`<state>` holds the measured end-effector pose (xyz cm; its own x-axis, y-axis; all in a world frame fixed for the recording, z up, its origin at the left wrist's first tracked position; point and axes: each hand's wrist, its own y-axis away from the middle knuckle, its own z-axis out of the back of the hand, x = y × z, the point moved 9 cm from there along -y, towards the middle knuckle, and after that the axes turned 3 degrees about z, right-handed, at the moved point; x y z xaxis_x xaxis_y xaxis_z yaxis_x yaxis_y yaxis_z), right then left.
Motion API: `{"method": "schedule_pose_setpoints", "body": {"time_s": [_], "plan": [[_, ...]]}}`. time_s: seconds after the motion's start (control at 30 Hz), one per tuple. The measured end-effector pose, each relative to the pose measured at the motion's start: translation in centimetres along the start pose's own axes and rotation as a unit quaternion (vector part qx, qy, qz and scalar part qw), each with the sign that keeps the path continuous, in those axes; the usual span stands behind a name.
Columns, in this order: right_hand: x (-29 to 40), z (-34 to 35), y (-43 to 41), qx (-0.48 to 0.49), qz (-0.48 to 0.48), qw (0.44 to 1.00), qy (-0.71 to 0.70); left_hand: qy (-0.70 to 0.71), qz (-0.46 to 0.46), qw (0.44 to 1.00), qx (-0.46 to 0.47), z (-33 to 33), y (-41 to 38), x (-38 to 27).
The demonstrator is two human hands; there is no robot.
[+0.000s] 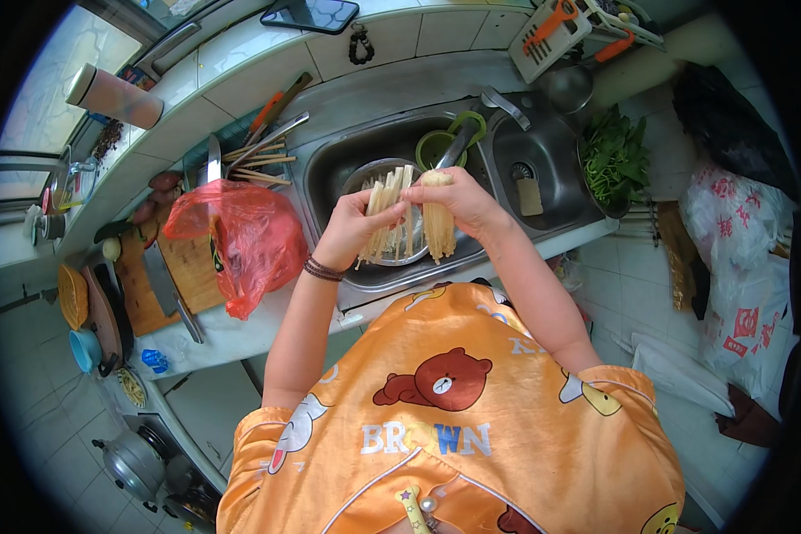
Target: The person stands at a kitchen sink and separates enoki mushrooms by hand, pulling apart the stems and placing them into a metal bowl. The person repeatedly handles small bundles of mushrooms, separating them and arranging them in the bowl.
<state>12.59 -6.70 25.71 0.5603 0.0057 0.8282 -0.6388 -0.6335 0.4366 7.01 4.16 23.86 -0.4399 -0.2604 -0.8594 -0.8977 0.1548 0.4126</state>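
Both my hands are raised over the left basin of a stainless steel sink (pixel 320 170). My left hand (pixel 355 223) grips a bunch of pale, thin-stemmed mushrooms, likely enoki (pixel 388 213), whose strands hang down. Another bunch, yellowish and with its base upward (pixel 439 230), is held in my right hand (pixel 457 200), close beside the first. Beneath them a round metal bowl (pixel 357 175) stands in the basin, partly hidden by the hands and strands. Behind my right hand is a green strainer or cup (pixel 434 148), with the faucet (pixel 467 137) reaching over it.
Left of the sink lie a red plastic bag (pixel 260 247), a wooden cutting board (pixel 133 280) and a cleaver (pixel 163 284). The right basin holds a sponge (pixel 529 197). Leafy greens (pixel 614 157) fill a bowl at the counter's right end. Chopsticks and utensils (pixel 263 159) stand behind the bag.
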Motion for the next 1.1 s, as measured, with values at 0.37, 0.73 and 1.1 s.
{"method": "schedule_pose_setpoints", "body": {"time_s": [0.37, 0.73, 1.1], "plan": [[0.0, 0.2, -0.2, 0.006, 0.008, 0.998, 0.067, -0.040, 0.023, 0.999, 0.026, 0.2, 0.1, 0.2], [0.1, 0.4, -0.2, 0.013, 0.000, 0.999, 0.038, 0.066, -0.007, 0.995, -0.069, 2.5, 0.9, -1.2], [-0.2, 0.5, -0.4, -0.005, 0.014, 0.999, 0.028, -0.041, 0.006, 0.998, -0.042, 0.0, 0.8, -0.8]]}}
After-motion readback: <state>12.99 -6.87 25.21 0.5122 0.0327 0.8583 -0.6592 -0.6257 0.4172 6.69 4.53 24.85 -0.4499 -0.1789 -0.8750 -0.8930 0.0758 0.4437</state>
